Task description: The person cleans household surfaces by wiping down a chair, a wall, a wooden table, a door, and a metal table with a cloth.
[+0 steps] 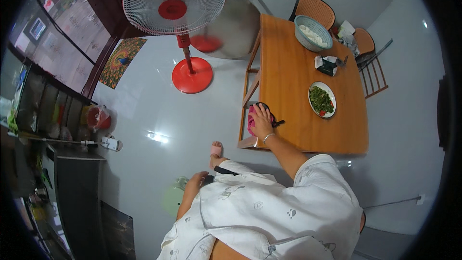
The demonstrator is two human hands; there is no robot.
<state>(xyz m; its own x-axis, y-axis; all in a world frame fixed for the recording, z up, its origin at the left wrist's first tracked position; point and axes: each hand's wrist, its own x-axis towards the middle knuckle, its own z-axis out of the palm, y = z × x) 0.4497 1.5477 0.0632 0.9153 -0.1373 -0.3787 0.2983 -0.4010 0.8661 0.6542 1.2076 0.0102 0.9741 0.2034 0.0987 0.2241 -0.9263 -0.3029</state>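
My right hand (pixel 262 123) rests with spread fingers on a bright pink cloth-like item (pixel 251 119) at the left edge of the wooden table (pixel 293 132). A black part with a short strap (pixel 278 123) lies beside and partly under it; whether they are one thing I cannot tell. A bracelet circles that wrist. My left hand (pixel 196 181) hangs low at my left side, next to a small dark object (pixel 207 180). Its fingers are mostly hidden, so a hold does not show. Below it stands a pale green stool (pixel 173 199).
On the table are a plate of greens (pixel 321 100), a dark tissue pack (pixel 327 65) and a blue-green basket (pixel 312 38) with white contents. A red-based standing fan (pixel 192 75) stands ahead on the floor. Chairs (pixel 315 10) line the far side; a dark cabinet (pixel 77 202) is at left.
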